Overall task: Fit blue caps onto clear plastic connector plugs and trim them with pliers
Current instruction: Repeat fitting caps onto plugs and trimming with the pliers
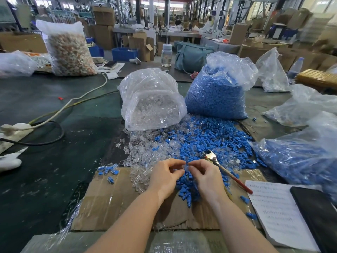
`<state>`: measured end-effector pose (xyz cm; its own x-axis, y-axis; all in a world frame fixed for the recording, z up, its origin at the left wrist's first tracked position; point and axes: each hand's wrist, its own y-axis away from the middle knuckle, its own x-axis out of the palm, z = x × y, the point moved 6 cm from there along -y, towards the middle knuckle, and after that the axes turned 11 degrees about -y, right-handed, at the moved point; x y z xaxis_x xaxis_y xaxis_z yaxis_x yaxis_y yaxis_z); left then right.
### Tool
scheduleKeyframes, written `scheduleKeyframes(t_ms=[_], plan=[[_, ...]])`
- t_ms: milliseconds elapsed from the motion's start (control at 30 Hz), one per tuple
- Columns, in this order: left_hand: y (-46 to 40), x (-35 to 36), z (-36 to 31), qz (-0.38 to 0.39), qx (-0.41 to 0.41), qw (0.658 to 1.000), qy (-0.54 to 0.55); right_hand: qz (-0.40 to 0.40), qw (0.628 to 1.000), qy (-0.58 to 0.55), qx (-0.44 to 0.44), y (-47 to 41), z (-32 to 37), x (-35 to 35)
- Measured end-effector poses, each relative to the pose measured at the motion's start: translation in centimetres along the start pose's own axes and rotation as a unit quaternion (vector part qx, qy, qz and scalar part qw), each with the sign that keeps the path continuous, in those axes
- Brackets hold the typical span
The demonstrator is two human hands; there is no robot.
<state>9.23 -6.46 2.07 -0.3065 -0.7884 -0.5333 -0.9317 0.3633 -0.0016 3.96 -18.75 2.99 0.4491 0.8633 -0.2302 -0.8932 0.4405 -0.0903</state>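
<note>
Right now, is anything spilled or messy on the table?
Yes. Clear plugs and blue caps have poured out of their bags into one mixed heap. A few caps lie strayed beside the paper, and a tiny red piece sits alone far left.

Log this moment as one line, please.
left hand: pinching clear plug | right hand: pinching same plug | pliers: lying on blue caps
</note>
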Motion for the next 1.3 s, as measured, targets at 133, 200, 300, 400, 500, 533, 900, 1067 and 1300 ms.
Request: scheduleKeyframes(t_ms=[133, 200, 300, 400, 500, 533, 900, 1067, 1300], plan=[[0.3, -0.9, 0.1, -0.024, -0.015, 0.996, 0.089, 0.016, 0.997, -0.074, 0.025, 0.1, 0.1, 0.4], [0.4, -1.1, 0.3, -0.034, -0.022, 0.996, 0.077, 0.016, 0.997, -0.064, 0.029, 0.2, 0.0, 0.6], [0.6, -1.5, 1.2, -0.056, -0.052, 0.995, 0.063, -0.002, 0.996, 0.088, 0.009, 0.2, -0.4, 0.5], [0.7, -1.8, 1.9, -0.078, -0.073, 0.993, 0.057, -0.002, 0.969, 0.248, -0.014, 0.4, -0.7, 0.7], [0.9, -1.8, 2.3, -0.083, -0.083, 0.991, 0.058, 0.014, 0.941, 0.336, -0.022, 0.6, -1.1, 1.6], [1.0, -1.7, 2.5, -0.083, -0.085, 0.991, 0.059, 0.016, 0.934, 0.357, -0.026, 0.6, -1.1, 1.9], [1.8, -1.6, 3.0, -0.062, -0.109, 0.987, 0.105, 0.017, 0.901, 0.432, -0.043, 0.2, -1.2, 3.0], [1.9, -1.8, 3.0, -0.073, -0.126, 0.982, 0.116, 0.016, 0.94, 0.335, -0.057, 0.4, -0.6, 2.4], [1.9, -2.0, 2.2, -0.074, -0.12, 0.984, 0.105, 0.004, 0.998, 0.053, -0.035, 0.5, 0.6, 1.9]])
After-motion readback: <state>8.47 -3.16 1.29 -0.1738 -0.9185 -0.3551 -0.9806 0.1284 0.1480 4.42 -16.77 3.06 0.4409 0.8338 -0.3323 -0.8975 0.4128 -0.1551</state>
